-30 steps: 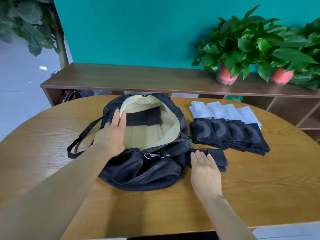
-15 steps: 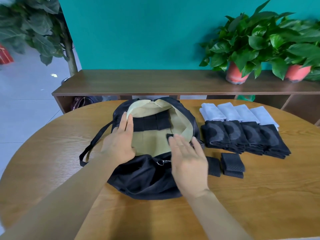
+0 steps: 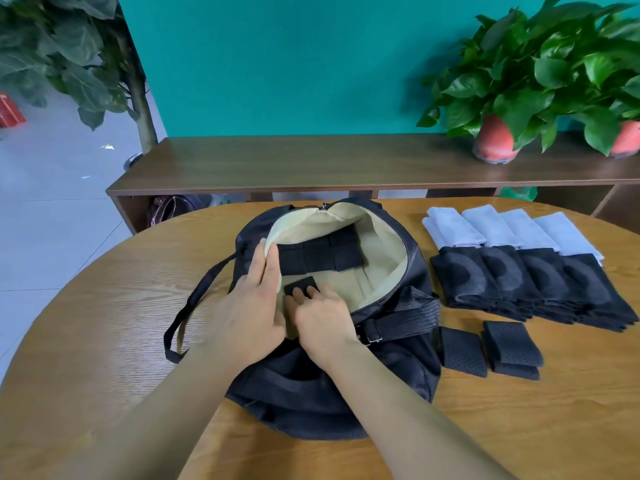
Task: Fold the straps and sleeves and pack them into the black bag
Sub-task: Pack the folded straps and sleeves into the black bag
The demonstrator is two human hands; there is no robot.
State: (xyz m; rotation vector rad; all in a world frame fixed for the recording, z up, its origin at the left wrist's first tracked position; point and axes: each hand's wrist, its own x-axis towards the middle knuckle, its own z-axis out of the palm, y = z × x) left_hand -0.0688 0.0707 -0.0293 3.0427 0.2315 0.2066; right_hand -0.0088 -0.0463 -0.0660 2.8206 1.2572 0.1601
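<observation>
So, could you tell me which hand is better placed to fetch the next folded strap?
Probably the right hand, once it releases the strap inside the black bag: the folded straps on the table lie on its side, while the left hand presses the bag's rim open.

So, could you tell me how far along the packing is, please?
Done: three folded straps lie in a row inside the black bag. In hand: the left hand presses the bag's rim back while the right hand lays a fourth strap inside. Left: more folded straps on the table, plus four black sleeves and four pale folded cloths behind them.
</observation>
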